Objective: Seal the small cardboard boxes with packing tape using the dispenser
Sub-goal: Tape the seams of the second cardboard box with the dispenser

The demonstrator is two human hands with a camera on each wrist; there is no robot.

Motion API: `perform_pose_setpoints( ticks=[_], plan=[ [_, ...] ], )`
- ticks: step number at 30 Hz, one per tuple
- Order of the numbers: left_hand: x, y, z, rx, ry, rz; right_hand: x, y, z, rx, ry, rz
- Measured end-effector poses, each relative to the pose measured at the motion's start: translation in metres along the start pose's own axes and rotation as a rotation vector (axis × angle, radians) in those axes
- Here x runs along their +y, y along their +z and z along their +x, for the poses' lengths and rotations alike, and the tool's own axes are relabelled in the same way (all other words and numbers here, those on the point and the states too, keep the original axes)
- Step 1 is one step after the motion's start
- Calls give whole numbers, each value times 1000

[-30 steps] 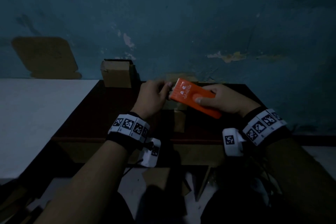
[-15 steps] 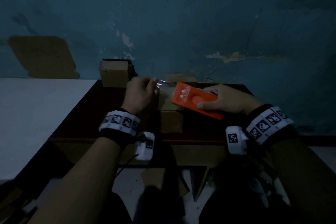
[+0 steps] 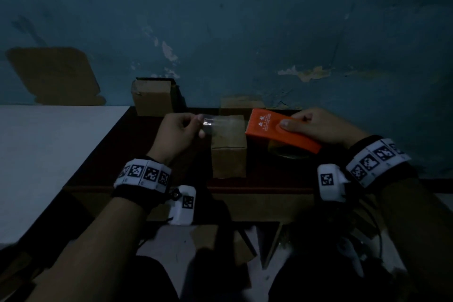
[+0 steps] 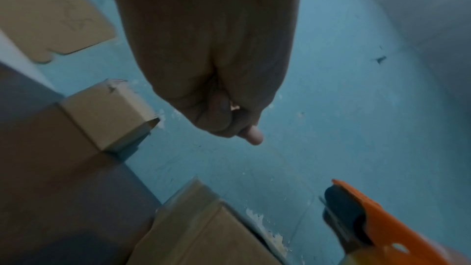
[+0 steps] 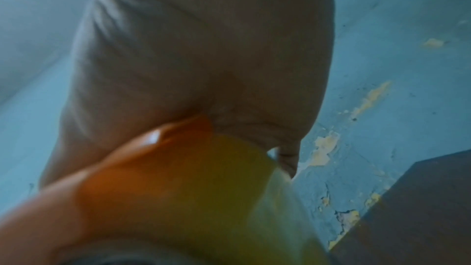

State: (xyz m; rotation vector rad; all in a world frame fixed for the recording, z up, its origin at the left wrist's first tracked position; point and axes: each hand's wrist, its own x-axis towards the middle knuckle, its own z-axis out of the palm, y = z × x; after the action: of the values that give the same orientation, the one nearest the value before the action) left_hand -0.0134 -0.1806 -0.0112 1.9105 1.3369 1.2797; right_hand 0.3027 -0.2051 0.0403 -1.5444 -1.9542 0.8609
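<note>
Stretching clear tape (image 3: 215, 125) from orange dispenser (image 3: 277, 130) above plain brown box (image 3: 229, 147).

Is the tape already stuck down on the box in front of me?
No, the tape is stretched in the air above the box, between the left hand and the dispenser in the right hand.

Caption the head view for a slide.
Left hand pulls clear tape from the orange dispenser in the right hand above a box.
</note>
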Motion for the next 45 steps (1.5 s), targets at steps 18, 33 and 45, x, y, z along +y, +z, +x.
perform_pose_setpoints(
  ticks=[18, 33, 45],
  plan=[
    [-7, 22, -22, 32, -156, -33, 27, 14, 7, 5, 26, -24],
    [-14, 4, -27, 54, -350, -96, 37, -9, 11, 16, 89, -59],
    [-22, 12, -31, 15, -498, -218, 42, -8, 25, -29, 165, -69]
  ],
)
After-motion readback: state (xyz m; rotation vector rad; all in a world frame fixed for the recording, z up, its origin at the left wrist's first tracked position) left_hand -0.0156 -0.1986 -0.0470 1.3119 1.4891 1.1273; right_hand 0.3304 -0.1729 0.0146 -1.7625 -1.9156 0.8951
